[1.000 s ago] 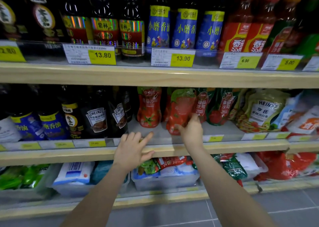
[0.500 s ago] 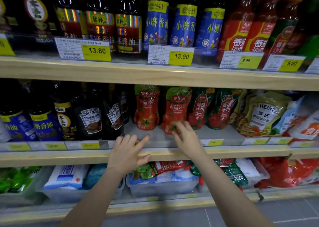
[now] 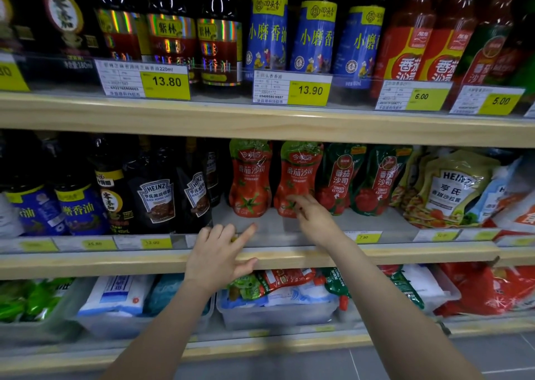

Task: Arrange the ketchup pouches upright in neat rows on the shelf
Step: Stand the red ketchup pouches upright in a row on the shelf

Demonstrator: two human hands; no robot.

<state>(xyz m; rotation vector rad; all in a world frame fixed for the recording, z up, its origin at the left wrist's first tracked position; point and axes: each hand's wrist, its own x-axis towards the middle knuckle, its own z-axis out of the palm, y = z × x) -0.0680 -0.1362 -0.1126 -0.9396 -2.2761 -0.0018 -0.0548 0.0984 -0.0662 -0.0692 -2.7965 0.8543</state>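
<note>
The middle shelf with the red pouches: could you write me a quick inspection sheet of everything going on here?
Surface: pale wooden middle shelf, yellow price tags along its edge.
Job's things: two red ketchup pouches with green tops upright side by side; two dark green ketchup pouches upright to their right.
Clutter: beige Heinz pouches leaning; black Heinz sauce pouches left.
Grippers: right hand open, fingertips at the second red pouch's base; left hand open, on the shelf edge.
Cables: nothing seen.
Surroundings: bottles above, clear plastic bins below.
</note>
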